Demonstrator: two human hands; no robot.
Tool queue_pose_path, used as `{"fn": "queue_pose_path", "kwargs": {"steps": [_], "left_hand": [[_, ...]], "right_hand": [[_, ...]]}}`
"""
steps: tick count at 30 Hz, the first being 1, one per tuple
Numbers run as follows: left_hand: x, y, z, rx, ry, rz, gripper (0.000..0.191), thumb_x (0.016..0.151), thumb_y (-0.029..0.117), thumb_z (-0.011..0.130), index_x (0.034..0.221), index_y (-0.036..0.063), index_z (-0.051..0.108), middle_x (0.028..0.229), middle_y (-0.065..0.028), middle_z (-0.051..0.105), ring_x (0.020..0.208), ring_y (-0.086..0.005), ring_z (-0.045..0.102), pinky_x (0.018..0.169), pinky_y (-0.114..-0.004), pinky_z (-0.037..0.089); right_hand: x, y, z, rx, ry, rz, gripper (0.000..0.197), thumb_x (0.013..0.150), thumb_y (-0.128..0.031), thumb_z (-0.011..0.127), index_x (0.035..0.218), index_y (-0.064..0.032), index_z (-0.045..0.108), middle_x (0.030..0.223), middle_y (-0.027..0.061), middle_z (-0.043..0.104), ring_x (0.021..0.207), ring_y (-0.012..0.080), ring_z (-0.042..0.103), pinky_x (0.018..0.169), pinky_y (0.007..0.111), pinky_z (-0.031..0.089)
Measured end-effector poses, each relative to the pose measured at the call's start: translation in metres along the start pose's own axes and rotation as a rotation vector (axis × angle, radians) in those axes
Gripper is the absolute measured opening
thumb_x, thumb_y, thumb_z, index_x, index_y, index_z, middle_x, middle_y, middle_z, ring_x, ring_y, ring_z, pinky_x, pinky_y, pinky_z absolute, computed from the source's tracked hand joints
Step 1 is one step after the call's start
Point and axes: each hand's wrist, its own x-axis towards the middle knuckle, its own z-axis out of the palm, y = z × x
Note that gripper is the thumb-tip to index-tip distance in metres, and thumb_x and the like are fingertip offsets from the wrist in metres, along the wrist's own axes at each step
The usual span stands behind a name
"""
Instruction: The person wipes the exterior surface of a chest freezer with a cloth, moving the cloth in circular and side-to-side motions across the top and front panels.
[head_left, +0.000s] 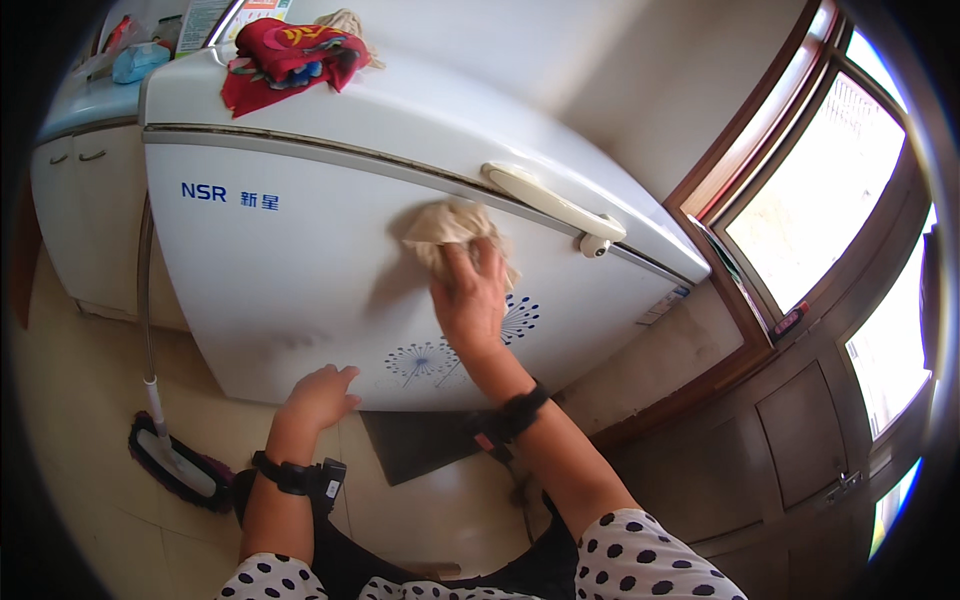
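A crumpled beige cloth (450, 232) lies against the front panel of a white chest freezer (300, 255), just below the lid's edge and left of the cream lid handle (555, 202). My right hand (471, 289) grips this cloth, fingers bent into it. Near the freezer's lower front, my left hand (321, 394) holds nothing, with its fingers somewhat apart. Blue dandelion-like prints (421, 361) mark the panel between and beside my hands. Both wrists wear black straps.
On the freezer lid lies a red patterned cloth (292, 60). A flat mop (180, 465) stands on the floor at left, near a white cabinet (105, 202). A dark mat (412, 442) lies below the freezer; a brown door (802, 435) is at right.
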Motion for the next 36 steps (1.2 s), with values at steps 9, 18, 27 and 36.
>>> {"fn": "queue_pose_path", "kwargs": {"steps": [9, 18, 27, 36], "left_hand": [[-0.004, 0.006, -0.007, 0.002, 0.013, -0.011, 0.044, 0.080, 0.024, 0.060, 0.120, 0.0093, 0.049, 0.105, -0.0189, 0.055, 0.099, -0.0350, 0.052, 0.086, -0.041, 0.043], [-0.008, 0.001, -0.003, 0.065, -0.008, -0.025, 0.042, 0.080, 0.023, 0.060, 0.118, 0.0084, 0.049, 0.101, -0.0197, 0.056, 0.096, -0.0375, 0.052, 0.082, -0.043, 0.044], [-0.015, -0.009, -0.001, 0.048, 0.009, -0.020, 0.037, 0.078, 0.022, 0.062, 0.110, 0.0061, 0.051, 0.099, -0.0193, 0.055, 0.095, -0.0368, 0.052, 0.081, -0.043, 0.044], [-0.020, -0.009, -0.007, 0.002, 0.071, 0.025, 0.036, 0.079, 0.022, 0.061, 0.110, 0.0053, 0.052, 0.098, -0.0199, 0.055, 0.095, -0.0369, 0.051, 0.081, -0.042, 0.043]], "right_hand": [[-0.035, 0.098, -0.023, -0.232, 0.005, 0.039, 0.037, 0.070, -0.020, 0.066, 0.105, -0.0112, 0.055, 0.113, 0.0196, 0.048, 0.103, 0.0366, 0.047, 0.083, 0.043, 0.045], [-0.040, 0.290, -0.080, 0.260, 0.460, 0.748, 0.069, 0.073, -0.023, 0.061, 0.132, -0.0007, 0.033, 0.121, 0.0226, 0.046, 0.110, 0.0348, 0.047, 0.093, 0.039, 0.037], [-0.064, 0.273, -0.028, 0.031, 0.419, 0.808, 0.066, 0.075, -0.017, 0.054, 0.132, 0.0024, 0.027, 0.126, 0.0273, 0.038, 0.117, 0.0413, 0.039, 0.100, 0.043, 0.029], [-0.115, 0.153, 0.077, 0.703, 0.184, 1.351, 0.059, 0.072, -0.015, 0.062, 0.121, 0.0004, 0.032, 0.103, 0.0157, 0.052, 0.091, 0.0274, 0.053, 0.083, 0.037, 0.045]]}}
